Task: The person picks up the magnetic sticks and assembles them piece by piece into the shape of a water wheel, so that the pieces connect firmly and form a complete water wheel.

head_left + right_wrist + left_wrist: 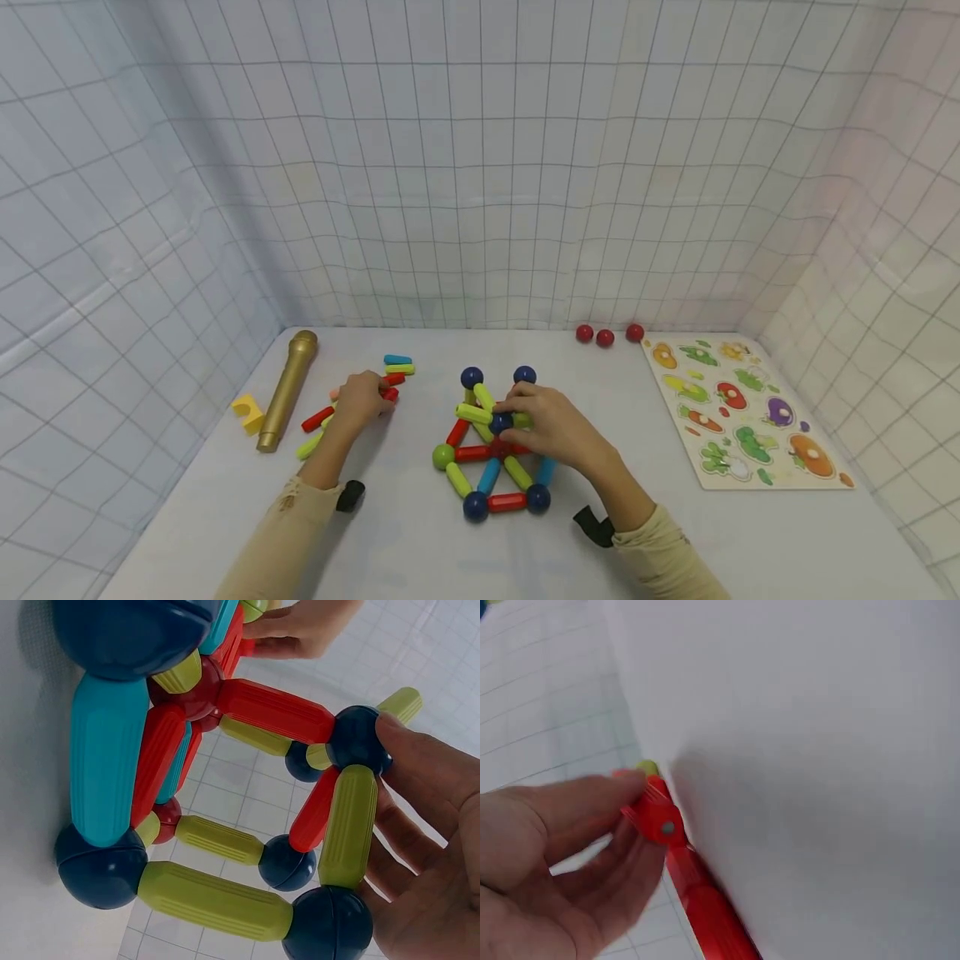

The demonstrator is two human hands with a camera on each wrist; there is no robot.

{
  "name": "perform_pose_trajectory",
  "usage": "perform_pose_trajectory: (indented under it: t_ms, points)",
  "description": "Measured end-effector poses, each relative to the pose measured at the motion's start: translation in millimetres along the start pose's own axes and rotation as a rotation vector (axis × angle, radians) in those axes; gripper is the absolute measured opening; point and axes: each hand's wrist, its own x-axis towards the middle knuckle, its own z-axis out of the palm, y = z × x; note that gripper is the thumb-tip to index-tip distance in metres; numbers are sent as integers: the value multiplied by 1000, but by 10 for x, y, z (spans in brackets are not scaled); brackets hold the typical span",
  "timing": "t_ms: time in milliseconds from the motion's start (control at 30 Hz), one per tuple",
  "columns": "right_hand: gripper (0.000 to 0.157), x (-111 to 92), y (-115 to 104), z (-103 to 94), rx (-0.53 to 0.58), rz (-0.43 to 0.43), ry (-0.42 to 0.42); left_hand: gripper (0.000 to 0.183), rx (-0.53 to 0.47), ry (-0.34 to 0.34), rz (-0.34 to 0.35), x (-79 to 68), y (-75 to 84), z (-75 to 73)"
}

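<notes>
The left hand point(362, 398) pinches a red magnetic rod point(660, 817); the right hand point(551, 425) grips the rod-and-ball structure point(491, 446), which looks light, rigid, and likely separable at joints.

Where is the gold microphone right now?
In the head view the gold microphone lies on the table's far left, between the yellow block and the loose sticks by the left hand.
</notes>
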Motion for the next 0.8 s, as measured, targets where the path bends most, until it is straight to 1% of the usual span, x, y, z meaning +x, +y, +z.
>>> perform_pose_trajectory:
  t_ms: [33, 67, 167, 200, 233, 300, 400, 500, 633, 800]
  points:
    - [31, 2, 1, -1, 0, 4, -3, 32, -68, -5, 21, -33, 6, 7]
    - [31, 4, 2, 0, -3, 8, -5, 33, -149, -18, 56, -75, 17, 18]
    - [31, 3, 3, 8, -8, 22, -9, 36, -425, -100, 146, -213, 38, 93]
    - [31, 1, 3, 10, -10, 25, -7, 37, -501, -130, 171, -261, 44, 123]
    - [31, 1, 6, 15, -13, 27, -6, 39, -565, -160, 199, -309, 52, 146]
    - [31, 1, 2, 20, -13, 25, -3, 39, -643, -194, 243, -401, 62, 180]
    - [31, 0, -9, 25, -11, 15, -6, 38, -682, -208, 310, -526, 75, 204]
    - [31, -2, -20, 17, -11, 17, -5, 35, -686, -215, 340, -598, 85, 230]
    - [31, -2, -21, 0, -13, 23, 4, 34, -679, -223, 355, -620, 109, 270]
    - [31, -1, -16, -4, -1, 26, 6, 34, -628, -257, 370, -634, 153, 301]
